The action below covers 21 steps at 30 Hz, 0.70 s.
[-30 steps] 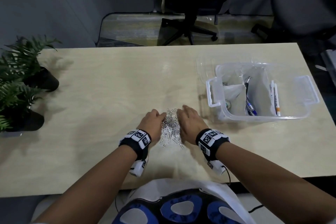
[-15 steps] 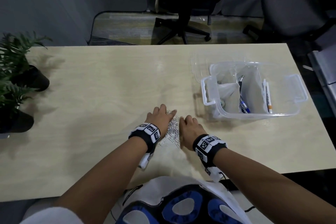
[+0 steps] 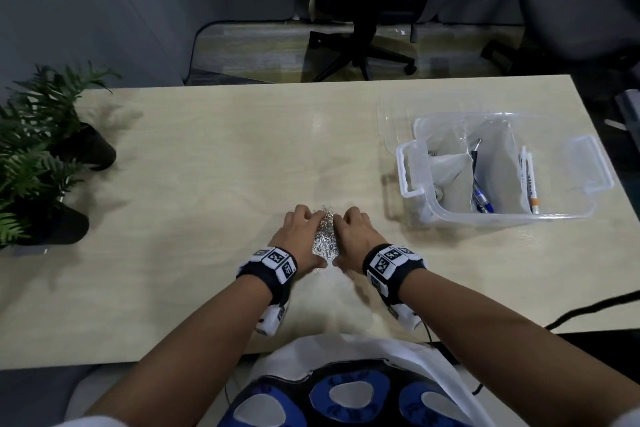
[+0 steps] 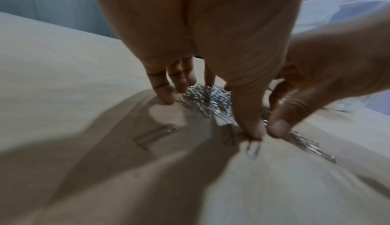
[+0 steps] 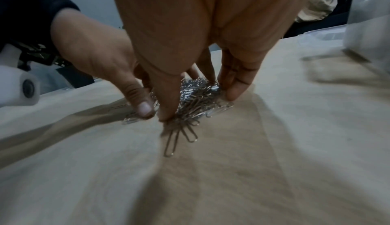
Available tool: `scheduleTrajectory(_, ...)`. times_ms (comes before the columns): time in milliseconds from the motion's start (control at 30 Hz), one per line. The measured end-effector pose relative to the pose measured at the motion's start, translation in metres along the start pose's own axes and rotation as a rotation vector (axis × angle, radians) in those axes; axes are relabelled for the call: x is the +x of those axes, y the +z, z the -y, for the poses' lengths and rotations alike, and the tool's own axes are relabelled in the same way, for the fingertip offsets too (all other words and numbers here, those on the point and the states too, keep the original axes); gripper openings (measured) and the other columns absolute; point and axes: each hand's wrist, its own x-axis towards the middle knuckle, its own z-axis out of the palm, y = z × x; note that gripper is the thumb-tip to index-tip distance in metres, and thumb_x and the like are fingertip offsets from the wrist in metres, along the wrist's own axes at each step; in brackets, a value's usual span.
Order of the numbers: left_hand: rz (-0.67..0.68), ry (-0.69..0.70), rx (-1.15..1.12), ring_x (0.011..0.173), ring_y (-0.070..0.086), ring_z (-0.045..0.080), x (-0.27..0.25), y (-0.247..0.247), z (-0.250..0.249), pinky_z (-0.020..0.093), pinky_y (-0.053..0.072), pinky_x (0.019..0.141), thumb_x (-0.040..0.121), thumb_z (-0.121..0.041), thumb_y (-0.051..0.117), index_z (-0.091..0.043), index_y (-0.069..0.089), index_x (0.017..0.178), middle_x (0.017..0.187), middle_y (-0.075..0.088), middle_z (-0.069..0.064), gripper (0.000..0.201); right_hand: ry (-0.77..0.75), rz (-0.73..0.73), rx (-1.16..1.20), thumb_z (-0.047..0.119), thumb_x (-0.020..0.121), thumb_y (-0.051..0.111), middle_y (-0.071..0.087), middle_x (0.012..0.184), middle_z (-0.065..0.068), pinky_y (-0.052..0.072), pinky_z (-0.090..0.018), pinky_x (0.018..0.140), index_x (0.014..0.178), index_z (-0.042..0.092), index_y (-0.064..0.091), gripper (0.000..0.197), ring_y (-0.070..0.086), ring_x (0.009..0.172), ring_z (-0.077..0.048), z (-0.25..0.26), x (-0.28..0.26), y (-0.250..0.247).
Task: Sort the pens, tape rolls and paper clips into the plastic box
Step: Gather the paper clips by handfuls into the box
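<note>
- Box point(image 3: 585, 163): clear plastic, at 2 o'clock on the table point(image 3: 207, 156); divided inside. Pens point(image 3: 481, 194) lie in the middle compartment, a white marker point(image 3: 529, 180) in the right one; the left one's contents are unclear.
- Clips point(image 3: 325, 236): a silver heap at table centre, well apart from the box; a few strays lie at 6 o'clock of the heap.
- Plants point(image 3: 38, 135): two potted, at 9 o'clock.
- Left hand point(image 3: 300, 236) and right hand point(image 3: 353, 236): palms facing, cupped against the heap's sides, fingers curled around it, thumb tips nearly meeting.
</note>
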Motion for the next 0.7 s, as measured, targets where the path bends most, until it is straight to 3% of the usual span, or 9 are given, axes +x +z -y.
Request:
scheduleTrajectory(133, -0.053, -0.018, -0.099, 0.112, 0.047, 0.025, 0.006, 0.001, -0.008, 0.040, 0.049, 0.089, 0.078, -0.024, 0.077, -0.023, 0.052, 0.129, 0.120, 0.045, 0.003, 0.056, -0.013, -0.046, 0.061, 0.021, 0.083, 0.069, 0.046, 0.118, -0.014, 0.045, -0.038, 0.092, 0.124, 0.006, 0.053, 0.046, 0.049, 0.106, -0.033, 0.005, 0.005, -0.001)
scheduleTrajectory(233, -0.071, -0.014, -0.114, 0.104, 0.053, 0.028, 0.008, -0.001, -0.006, 0.038, 0.047, 0.085, 0.088, -0.015, 0.063, -0.017, 0.059, 0.120, 0.112, 0.051, 0.007, 0.032, 0.001, -0.058, 0.075, 0.012, 0.086, 0.060, 0.050, 0.104, -0.012, 0.053, -0.042, 0.082, 0.111, 0.008, 0.060, 0.025, 0.054, 0.094, -0.033, 0.007, 0.008, -0.004)
scheduleTrajectory(400, -0.102, -0.038, -0.099, 0.098, 0.058, 0.031, 0.008, -0.009, -0.001, 0.034, 0.046, 0.082, 0.094, -0.012, 0.052, -0.018, 0.064, 0.116, 0.106, 0.059, 0.011, 0.025, 0.007, -0.046, 0.068, 0.003, 0.085, 0.057, 0.056, 0.101, -0.011, 0.054, -0.036, 0.078, 0.106, 0.011, 0.065, 0.024, 0.061, 0.087, -0.033, 0.007, 0.010, -0.010)
scheduleTrajectory(600, -0.116, -0.115, -0.150, 0.094, 0.064, 0.031, 0.008, -0.023, -0.001, 0.035, 0.052, 0.080, 0.093, -0.015, 0.059, -0.017, 0.073, 0.106, 0.098, 0.069, 0.011, 0.020, 0.092, -0.080, 0.191, 0.008, 0.085, 0.056, 0.067, 0.093, -0.009, 0.056, -0.034, 0.075, 0.095, 0.017, 0.071, 0.020, 0.064, 0.086, -0.028, -0.001, 0.011, -0.018)
scheduleTrajectory(700, -0.153, -0.173, -0.262, 0.088, 0.068, 0.023, 0.007, -0.032, -0.001, 0.029, 0.053, 0.079, 0.089, -0.016, 0.066, -0.019, 0.076, 0.100, 0.093, 0.073, 0.006, 0.015, 0.113, -0.123, 0.333, 0.016, 0.086, 0.069, 0.072, 0.091, -0.005, 0.051, -0.025, 0.074, 0.093, 0.014, 0.074, 0.009, 0.065, 0.084, -0.021, -0.005, 0.010, -0.028)
